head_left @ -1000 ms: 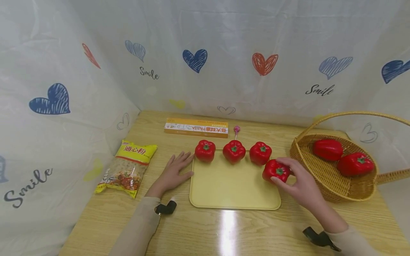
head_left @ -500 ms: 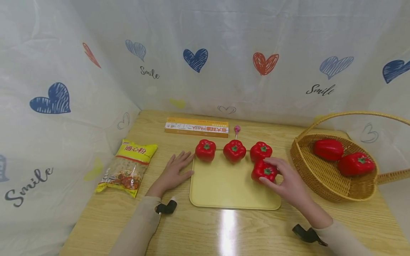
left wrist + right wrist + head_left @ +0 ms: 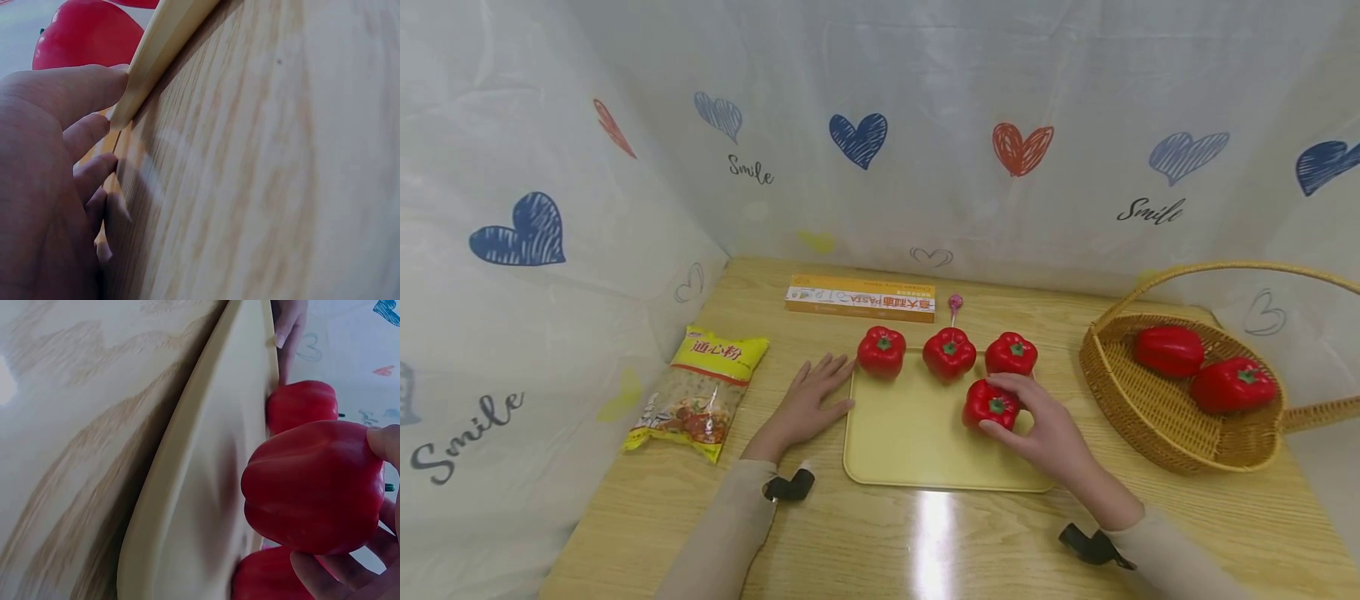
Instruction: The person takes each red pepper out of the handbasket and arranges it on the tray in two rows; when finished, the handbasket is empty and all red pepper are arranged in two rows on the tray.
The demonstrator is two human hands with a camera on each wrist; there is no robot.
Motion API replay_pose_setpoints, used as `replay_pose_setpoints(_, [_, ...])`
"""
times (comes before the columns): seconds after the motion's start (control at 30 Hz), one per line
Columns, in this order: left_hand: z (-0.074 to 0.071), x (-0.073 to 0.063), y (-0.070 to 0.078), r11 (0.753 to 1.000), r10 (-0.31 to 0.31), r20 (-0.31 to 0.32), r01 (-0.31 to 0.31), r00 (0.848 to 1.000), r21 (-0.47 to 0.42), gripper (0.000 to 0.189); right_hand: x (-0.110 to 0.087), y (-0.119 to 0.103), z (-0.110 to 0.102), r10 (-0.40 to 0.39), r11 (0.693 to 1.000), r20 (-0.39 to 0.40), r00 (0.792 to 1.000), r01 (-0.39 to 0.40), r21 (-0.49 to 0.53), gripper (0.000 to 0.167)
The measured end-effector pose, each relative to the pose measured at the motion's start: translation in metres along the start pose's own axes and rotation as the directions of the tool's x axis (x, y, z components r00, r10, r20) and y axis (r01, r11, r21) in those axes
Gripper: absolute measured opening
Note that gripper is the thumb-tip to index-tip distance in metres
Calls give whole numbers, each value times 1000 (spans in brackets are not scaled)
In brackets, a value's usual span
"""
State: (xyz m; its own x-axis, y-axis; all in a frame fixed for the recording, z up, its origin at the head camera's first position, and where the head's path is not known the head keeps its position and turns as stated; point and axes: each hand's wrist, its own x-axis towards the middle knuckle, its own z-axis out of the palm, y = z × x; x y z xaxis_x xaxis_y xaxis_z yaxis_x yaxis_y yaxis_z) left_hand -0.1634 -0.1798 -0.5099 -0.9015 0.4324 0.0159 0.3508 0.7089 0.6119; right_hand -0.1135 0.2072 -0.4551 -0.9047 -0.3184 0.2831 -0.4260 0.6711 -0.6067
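Note:
My right hand (image 3: 1045, 425) holds a red bell pepper (image 3: 989, 405) by its stem end, thumb on the near side and fingers on the far side. In the right wrist view this bell pepper (image 3: 315, 487) hangs just over the yellow tray (image 3: 200, 487). Along the tray's (image 3: 917, 454) far edge stand three more red bell peppers, a left one (image 3: 882, 353), a middle one (image 3: 949, 356) and a right one (image 3: 1011, 353). My left hand (image 3: 807, 408) lies flat with spread fingers at the tray's left edge; in the left wrist view its thumb (image 3: 94, 87) touches the rim.
At the right stands a wicker basket (image 3: 1157, 425) with a tall handle and two red bell peppers (image 3: 1232, 385) inside. A pasta box (image 3: 861, 298) and a pink lollipop (image 3: 955, 304) lie behind the tray. A yellow bag of macaroni (image 3: 700, 396) lies at the left.
My right hand has carried the bell pepper leftward, from the tray's right edge to over its right half, in front of the back row. The left hand has stayed in place.

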Motion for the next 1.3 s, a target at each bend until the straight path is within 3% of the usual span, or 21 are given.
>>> replay_pose_setpoints(0.7, [0,1,-1,1000,-1,6,0,1000,8,68,18,-20,33,-101,993,30,994,99,71,57])
replay_pose_setpoints(1.3, [0,0,0,1000,-6,3,6,1000,3,66,38,-36,52,-117,987,76,990,107,117,57])
